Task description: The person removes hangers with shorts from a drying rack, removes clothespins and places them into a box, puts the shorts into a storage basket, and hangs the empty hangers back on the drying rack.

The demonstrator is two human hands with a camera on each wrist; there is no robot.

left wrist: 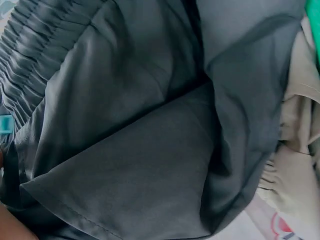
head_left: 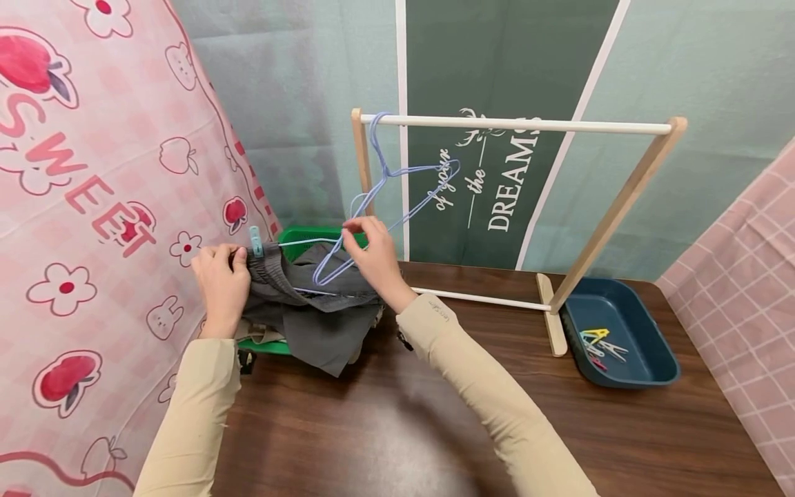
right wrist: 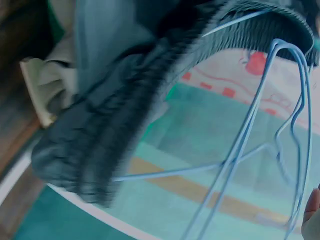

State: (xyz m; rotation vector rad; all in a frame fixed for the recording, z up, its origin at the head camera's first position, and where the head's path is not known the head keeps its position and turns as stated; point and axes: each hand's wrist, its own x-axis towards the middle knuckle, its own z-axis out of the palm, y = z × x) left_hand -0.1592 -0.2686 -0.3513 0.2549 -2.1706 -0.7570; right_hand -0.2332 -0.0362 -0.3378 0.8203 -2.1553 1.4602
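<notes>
My left hand (head_left: pixel 222 283) grips the waistband of dark grey elastic-waist shorts (head_left: pixel 323 324) at their left end. Right beside its fingertips a teal clothespin (head_left: pixel 256 241) is clipped on the waistband; it shows too at the left edge of the left wrist view. A light blue wire hanger (head_left: pixel 310 241) runs into the waist opening, and my right hand (head_left: pixel 375 255) pinches wire near its middle. Blue-violet wire hangers (head_left: pixel 388 172) hang from the rack's rail and overlap the right fingertips. In the right wrist view only a sliver of that hand (right wrist: pixel 312 215) shows.
A green basket (head_left: pixel 310 235) with beige clothing (head_left: pixel 263 333) stands under the shorts. Behind the hands rises a wooden rack with a white rail (head_left: pixel 528 125). At its right foot sits a dark blue bin (head_left: pixel 652 345) holding several clothespins (head_left: pixel 599 345). A patterned pink cloth (head_left: pixel 112 304) borders the left.
</notes>
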